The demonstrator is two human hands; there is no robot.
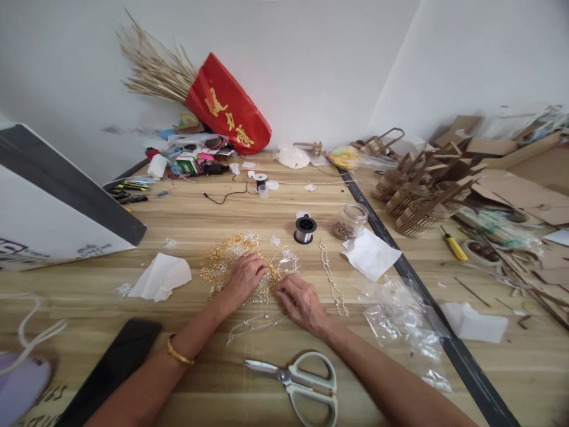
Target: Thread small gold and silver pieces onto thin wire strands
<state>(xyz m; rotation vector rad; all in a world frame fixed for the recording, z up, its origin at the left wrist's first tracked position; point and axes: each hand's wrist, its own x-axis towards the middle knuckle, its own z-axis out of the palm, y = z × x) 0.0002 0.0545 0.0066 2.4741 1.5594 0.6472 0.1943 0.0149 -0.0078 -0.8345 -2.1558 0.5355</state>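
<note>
My left hand (246, 276) reaches into a loose heap of small gold and silver jewellery pieces (216, 261), its fingers curled and the tips pressed together. Opposite it, my right hand (303, 301) is closed at the heap's right edge, close to a gold cluster (272, 275). What either set of fingertips pinches is too small to make out. Just in front of the hands lies a silver chain (251, 325) with small stones. A pale beaded chain (328, 276) stretches out right of the right hand. White-handled scissors (291, 376) rest with blades half closed, nearer to me.
A wire spool (304, 229) and a glass jar of beads (349, 223) stand behind the hands. Clear plastic bags (402, 311) and white paper (372, 254) lie at right, a folded tissue (160, 277) and black phone (113, 367) at left. Woven baskets (420, 196) crowd the far right.
</note>
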